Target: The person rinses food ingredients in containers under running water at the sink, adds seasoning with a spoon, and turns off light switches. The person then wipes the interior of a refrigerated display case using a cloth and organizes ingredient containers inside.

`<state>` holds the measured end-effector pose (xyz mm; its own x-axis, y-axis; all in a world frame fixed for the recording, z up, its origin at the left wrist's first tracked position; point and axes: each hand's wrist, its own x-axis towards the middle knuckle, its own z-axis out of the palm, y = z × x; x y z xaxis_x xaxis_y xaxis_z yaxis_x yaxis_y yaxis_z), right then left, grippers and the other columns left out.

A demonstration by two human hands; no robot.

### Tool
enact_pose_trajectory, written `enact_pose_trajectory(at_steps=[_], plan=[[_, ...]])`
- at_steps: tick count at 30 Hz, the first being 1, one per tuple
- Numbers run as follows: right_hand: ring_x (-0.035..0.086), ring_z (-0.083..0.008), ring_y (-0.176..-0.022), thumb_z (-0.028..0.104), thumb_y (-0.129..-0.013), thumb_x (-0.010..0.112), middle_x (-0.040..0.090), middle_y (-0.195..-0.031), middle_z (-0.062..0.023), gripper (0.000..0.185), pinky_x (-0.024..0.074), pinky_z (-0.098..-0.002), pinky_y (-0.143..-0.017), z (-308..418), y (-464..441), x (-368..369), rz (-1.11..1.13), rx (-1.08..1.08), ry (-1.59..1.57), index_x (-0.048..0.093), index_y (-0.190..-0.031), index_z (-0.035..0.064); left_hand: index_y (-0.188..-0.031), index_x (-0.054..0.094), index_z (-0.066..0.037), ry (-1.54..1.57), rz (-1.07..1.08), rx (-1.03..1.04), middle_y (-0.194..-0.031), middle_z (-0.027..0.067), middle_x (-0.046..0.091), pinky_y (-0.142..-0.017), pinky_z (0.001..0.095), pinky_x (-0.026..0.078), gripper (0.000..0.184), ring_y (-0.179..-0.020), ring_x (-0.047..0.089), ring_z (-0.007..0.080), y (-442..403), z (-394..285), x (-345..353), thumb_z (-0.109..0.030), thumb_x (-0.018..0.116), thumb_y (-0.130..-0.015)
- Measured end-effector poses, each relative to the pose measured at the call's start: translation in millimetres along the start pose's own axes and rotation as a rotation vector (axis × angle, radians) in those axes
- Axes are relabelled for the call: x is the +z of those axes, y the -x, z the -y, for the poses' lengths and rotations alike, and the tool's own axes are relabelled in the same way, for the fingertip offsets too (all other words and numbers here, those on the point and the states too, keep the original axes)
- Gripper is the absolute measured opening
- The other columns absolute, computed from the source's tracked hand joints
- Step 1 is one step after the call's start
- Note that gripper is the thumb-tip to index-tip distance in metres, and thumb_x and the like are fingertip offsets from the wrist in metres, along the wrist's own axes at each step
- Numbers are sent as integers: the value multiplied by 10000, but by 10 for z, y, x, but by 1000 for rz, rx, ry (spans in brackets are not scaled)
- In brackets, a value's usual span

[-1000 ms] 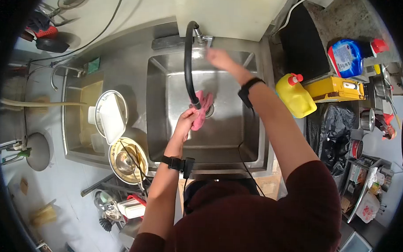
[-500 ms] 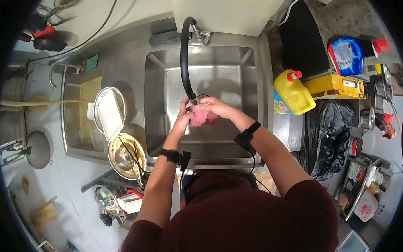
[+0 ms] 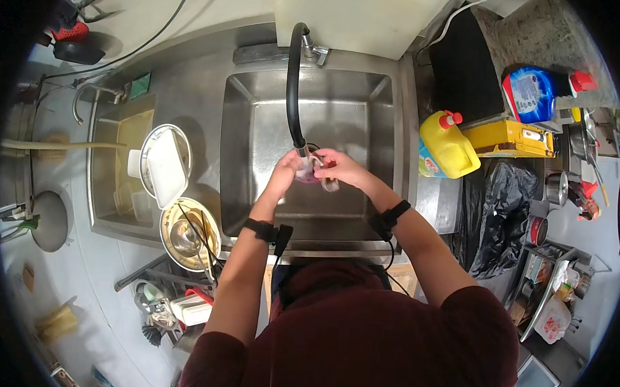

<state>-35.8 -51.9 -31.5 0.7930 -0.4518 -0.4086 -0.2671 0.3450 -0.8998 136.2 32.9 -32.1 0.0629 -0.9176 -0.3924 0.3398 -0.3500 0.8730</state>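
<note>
Under the end of the black faucet hose (image 3: 294,90), a wet pink cloth (image 3: 308,173) is held between both hands over the steel sink (image 3: 337,211). My left hand (image 3: 283,173) is closed on the cloth's left side. On its right side, my right hand (image 3: 341,167) grips it with thumb and fingers. The cloth looks bunched and partly blurred, with part of it hanging below my right fingers. Water seems to run over it from the hose tip.
Left of the sink stand a round strainer with a white tray (image 3: 167,168) and a yellowish bowl (image 3: 189,236). A second basin (image 3: 102,186) lies further left. A yellow bottle (image 3: 449,145), a blue bottle (image 3: 532,95) and a black bag (image 3: 504,214) are at the right.
My right hand has come down from the faucet handle and taken hold of the cloth. The cloth, earlier hanging from my left hand, is now bunched between both hands and looks wetter.
</note>
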Motion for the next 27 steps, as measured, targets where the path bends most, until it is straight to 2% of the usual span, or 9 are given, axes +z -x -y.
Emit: enact_pose_trajectory(at_steps=[5,11,12,15,17,20,22,24,27], plan=[[520,-63,-669,187,-768,639,583,-780,-23,244,414,-231,-564,-159,-117,202,-146,-164,73,557,-935,29,-1063,498,-90,265,-32,-141,-955,1,546,-750,267,423,228,-862,507,119,38,-68,41,-136,517,-841],[463,-46,-629,229,-840,552,539,-746,36,167,355,-200,-542,126,-43,188,-199,-117,-190,576,-833,64,-967,512,-50,-290,13,66,-903,38,562,-744,276,443,257,-899,533,174,42,-48,-82,-36,606,-729],[468,-47,-654,231,-844,549,536,-754,41,159,357,-198,-567,122,-58,211,-207,-102,-234,575,-823,76,-990,531,-32,-809,-79,19,-854,81,557,-766,279,435,330,-864,538,230,10,-52,-144,-3,598,-668],[498,-62,-748,214,-851,538,540,-796,29,132,393,-216,-664,188,-38,222,-231,-71,-436,546,-867,83,-1011,544,-27,-997,-241,344,-840,123,550,-746,290,436,381,-801,535,276,-139,515,-407,4,580,-632],[513,-71,-798,204,-845,549,549,-816,11,146,409,-231,-706,185,-10,251,-257,-84,-697,531,-906,73,-1034,535,-34,-741,-292,209,-792,83,549,-687,286,439,323,-735,545,208,-175,480,-361,-43,556,-711],[560,-148,-695,209,-790,600,572,-755,-25,233,449,-267,-618,153,-59,397,-509,-281,-546,518,-950,60,-997,511,-42,-132,-119,-158,-746,21,532,-588,253,434,214,-645,528,121,-242,225,-145,-141,533,-809],[572,-181,-730,187,-767,620,588,-781,-69,279,455,-290,-652,51,-121,426,-506,-479,122,522,-989,50,-929,503,-49,-233,-152,-7,-673,-2,498,-550,249,403,151,-592,481,106,-191,-5,146,-156,515,-822],[568,-184,-762,167,-748,631,595,-792,-117,346,445,-295,-651,-179,-159,351,-260,-152,367,529,-1050,32,-952,489,-48,-169,-47,-75,-740,-7,521,-628,249,412,205,-684,491,94,-175,-113,137,-222,520,-847],[539,-91,-761,118,-818,552,597,-877,-40,216,436,-244,-650,11,-153,274,-170,30,253,541,-1005,10,-961,486,-43,-299,19,213,-884,17,519,-747,259,398,279,-823,480,108,-229,67,-2,-298,523,-853]])
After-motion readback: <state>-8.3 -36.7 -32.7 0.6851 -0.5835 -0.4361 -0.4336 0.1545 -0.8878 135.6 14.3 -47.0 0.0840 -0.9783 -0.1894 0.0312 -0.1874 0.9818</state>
